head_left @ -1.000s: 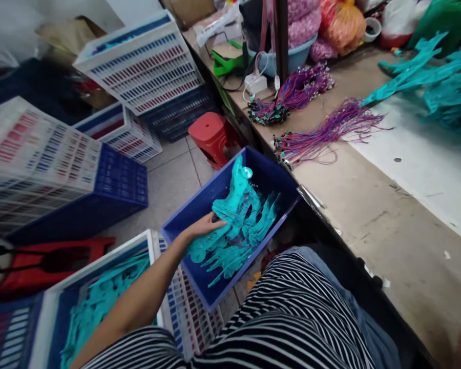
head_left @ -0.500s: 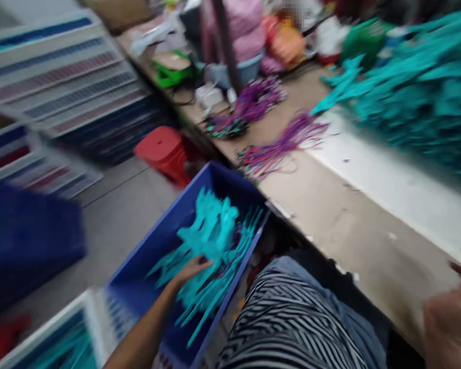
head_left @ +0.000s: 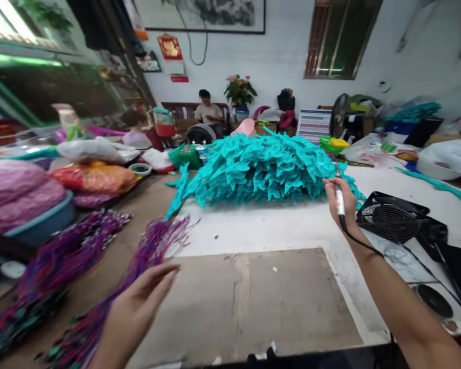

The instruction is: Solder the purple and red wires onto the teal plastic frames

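Here, right hand (head_left: pixel 340 202) gripping slim (corded) tool (head_left: pixel 339 201)

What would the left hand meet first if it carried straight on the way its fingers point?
Probably the bundle of purple wires: the left hand is open, fingers aimed up and right over the table, and those strands lie just beyond the fingertips. Its height above them is unclear.
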`<state>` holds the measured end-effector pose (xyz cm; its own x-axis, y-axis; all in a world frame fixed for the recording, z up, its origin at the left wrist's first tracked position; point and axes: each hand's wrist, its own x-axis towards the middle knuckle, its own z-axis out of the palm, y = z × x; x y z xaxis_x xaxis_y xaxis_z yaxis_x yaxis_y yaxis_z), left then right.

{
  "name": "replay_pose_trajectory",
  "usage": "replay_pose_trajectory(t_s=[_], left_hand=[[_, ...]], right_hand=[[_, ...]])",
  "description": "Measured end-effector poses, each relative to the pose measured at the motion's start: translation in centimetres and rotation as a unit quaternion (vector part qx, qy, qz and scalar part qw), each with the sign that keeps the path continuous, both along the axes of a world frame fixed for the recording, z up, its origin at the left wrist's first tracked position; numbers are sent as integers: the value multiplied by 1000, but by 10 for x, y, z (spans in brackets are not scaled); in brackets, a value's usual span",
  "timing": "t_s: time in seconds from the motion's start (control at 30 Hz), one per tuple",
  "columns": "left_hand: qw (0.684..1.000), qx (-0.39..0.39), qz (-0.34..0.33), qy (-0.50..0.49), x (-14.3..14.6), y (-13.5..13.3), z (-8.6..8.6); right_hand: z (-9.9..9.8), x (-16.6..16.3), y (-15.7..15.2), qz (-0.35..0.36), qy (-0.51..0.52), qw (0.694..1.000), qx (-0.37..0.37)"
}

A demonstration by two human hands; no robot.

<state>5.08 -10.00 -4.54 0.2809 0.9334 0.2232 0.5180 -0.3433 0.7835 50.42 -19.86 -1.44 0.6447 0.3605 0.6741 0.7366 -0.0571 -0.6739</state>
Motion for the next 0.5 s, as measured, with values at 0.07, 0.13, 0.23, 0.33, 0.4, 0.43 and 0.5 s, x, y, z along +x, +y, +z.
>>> replay_pose_trajectory(t_s=[0.07, 0.13, 0.23, 0.33, 0.4, 0.43, 0.5], left_hand=[[993, -14, -103, -59, 71, 23, 17], [982, -39, -168, -81, 140, 39, 37], [966, -82, -226, -98, 227, 57, 65], [955, -88, -269, -85, 301, 74, 86], [961, -14, -276, -34, 349, 83, 97], [962, 45, -268, 6, 372, 88, 101], [957, 127, -239, 104, 415, 97, 108]], right_hand=[[13, 30, 22, -10, -1, 1000, -16], [26, 62, 40, -29, 1, 999, -24], [36, 106, 61, -54, 24, 997, -42], [35, 142, 80, -62, 57, 994, -64], [29, 159, 92, -59, 75, 992, -79], [26, 166, 97, -55, 83, 991, -86], [20, 176, 106, -43, 95, 990, -100]])
